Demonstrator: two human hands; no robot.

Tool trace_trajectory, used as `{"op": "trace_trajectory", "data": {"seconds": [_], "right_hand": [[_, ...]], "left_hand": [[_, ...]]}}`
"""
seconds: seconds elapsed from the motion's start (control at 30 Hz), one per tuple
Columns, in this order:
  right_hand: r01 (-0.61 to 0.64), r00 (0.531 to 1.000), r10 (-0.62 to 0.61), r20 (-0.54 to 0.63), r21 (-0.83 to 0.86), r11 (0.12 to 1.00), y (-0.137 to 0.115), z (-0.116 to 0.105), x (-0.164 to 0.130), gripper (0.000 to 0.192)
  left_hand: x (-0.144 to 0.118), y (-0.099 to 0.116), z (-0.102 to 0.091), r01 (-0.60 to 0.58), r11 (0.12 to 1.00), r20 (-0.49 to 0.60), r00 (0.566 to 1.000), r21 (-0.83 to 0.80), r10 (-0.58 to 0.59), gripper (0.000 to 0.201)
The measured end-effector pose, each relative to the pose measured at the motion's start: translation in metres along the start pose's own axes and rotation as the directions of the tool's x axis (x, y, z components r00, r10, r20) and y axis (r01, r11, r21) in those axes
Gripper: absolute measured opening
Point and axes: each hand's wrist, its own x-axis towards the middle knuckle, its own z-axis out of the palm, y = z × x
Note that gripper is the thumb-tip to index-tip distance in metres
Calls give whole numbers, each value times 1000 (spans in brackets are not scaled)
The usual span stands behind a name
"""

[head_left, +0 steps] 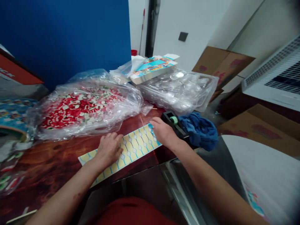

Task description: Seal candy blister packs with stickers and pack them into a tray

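Observation:
A long yellow patterned sheet point(134, 147) with rows of pale shapes and blue lines lies slanted along the table's front edge. My left hand point(109, 149) is closed on its left half, with bent fingers reaching over the far edge and the thumb on top. At the right end, my right hand point(163, 132) has its fingers curled over the sheet. A blue printed strip shows beside those fingers; whether it is a separate piece I cannot tell. Just beyond the right hand stands a black tape dispenser point(176, 124) with a pale green roll.
Bunched blue cloth point(198, 129) touches the dispenser. Behind lie a clear bag of red and white pieces point(79, 107), clear plastic trays point(180, 89) and a printed flat box point(153, 67). Small packets point(11, 181) sit on the dark red table point(53, 156) at left. Cardboard boxes point(223, 64) stand right.

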Motion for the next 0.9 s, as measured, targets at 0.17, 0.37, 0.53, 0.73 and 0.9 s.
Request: {"op": "trace_trajectory", "data": {"seconds": [0.17, 0.37, 0.53, 0.73, 0.9], "right_hand": [[100, 989, -91, 115, -79, 992, 13, 50, 33, 23], [71, 996, -62, 61, -172, 983, 12, 65, 5, 32], [29, 998, -18, 68, -170, 985, 7, 61, 13, 31], [91, 978, -77, 192, -65, 994, 13, 54, 39, 17], [87, 979, -89, 183, 16, 996, 13, 47, 29, 23]], "left_hand": [[-10, -8, 14, 23, 1000, -101, 995, -4, -23, 27], [0, -21, 32, 91, 970, -75, 991, -224, -110, 25], [-3, -17, 34, 53, 988, -151, 986, -148, -75, 28], [-10, -13, 35, -68, 997, -249, 967, -34, 58, 29], [-4, -19, 33, -60, 996, -246, 968, -58, 44, 27]]}}
